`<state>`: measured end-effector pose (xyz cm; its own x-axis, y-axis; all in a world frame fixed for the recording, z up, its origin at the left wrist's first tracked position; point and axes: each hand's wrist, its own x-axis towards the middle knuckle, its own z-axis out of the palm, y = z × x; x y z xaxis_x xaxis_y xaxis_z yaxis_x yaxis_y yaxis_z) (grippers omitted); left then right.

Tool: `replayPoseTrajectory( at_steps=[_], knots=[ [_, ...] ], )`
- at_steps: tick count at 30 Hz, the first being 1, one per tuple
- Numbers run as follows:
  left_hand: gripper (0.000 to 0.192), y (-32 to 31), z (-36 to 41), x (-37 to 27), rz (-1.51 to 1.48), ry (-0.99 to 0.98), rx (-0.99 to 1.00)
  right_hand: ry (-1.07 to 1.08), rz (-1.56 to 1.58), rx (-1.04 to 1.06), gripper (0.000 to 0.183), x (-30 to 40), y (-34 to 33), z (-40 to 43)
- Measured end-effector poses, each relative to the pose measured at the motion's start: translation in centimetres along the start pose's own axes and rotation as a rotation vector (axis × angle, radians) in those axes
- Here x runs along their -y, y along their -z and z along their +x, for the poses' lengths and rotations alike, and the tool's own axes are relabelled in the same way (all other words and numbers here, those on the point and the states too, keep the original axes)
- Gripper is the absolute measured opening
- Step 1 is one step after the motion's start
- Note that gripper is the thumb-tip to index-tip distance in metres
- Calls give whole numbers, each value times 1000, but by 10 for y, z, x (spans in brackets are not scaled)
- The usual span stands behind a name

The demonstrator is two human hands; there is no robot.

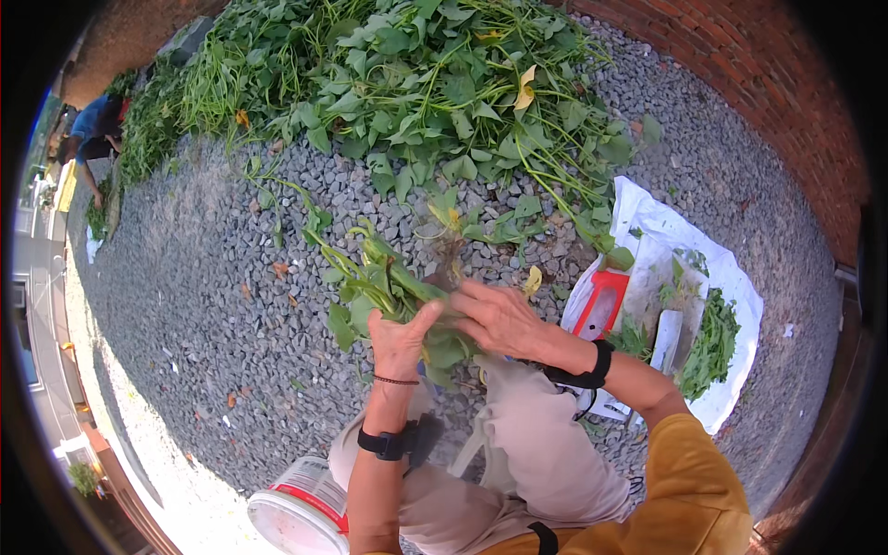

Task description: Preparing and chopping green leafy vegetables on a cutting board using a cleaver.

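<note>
My left hand (401,336) grips a bundle of green leafy stems (388,277), thumb raised along its near side. Broad leaves hang out below and to the left of that hand. Against the right side of the bundle, my right hand (496,316) has its fingers bent in on the stems; its thumb is hidden. A brownish, withered tuft (447,257), blurred, sticks up just beyond the right fingertips. Both hands are above the gravel (277,374), in front of my knees.
A large heap of leafy vines (416,83) lies ahead. To the right, a white sack (746,333) bears cut greens (711,347) and a red-and-white container (603,305). A white plastic bucket (298,506) lies near my left arm. Another person (97,132) bends at far left. A brick wall (777,90) borders the right.
</note>
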<state>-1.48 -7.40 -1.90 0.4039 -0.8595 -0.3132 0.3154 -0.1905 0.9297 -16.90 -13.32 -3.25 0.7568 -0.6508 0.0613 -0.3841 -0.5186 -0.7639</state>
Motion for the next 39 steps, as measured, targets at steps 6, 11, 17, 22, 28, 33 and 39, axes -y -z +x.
replayPoseTrajectory(
  at_steps=[6, 11, 17, 22, 28, 33, 39],
  knots=[
    [28, 15, 4, -1, -118, 149, -110, 146, 237, -65, 29, -1, -14, 8],
    [25, 15, 5, -8, -152, 178, -75, -196, 473, -142, 37, -63, -20, 22],
    [25, 26, 5, -17, -13, 133, -111, -208, 253, -117, 41, -112, -76, 47],
    [25, 65, 9, -42, 28, -68, -412, -652, 42, 57, 36, -169, -92, 39],
    [29, 99, 5, -49, 122, -139, -630, -537, -95, 102, 48, -175, -145, 52],
    [33, 111, 0, -51, 186, -79, -669, -380, 15, 124, 48, -157, -185, 97],
    [35, 110, -1, -55, 213, -29, -708, -408, -362, 268, 20, -184, -231, 89]
  ],
)
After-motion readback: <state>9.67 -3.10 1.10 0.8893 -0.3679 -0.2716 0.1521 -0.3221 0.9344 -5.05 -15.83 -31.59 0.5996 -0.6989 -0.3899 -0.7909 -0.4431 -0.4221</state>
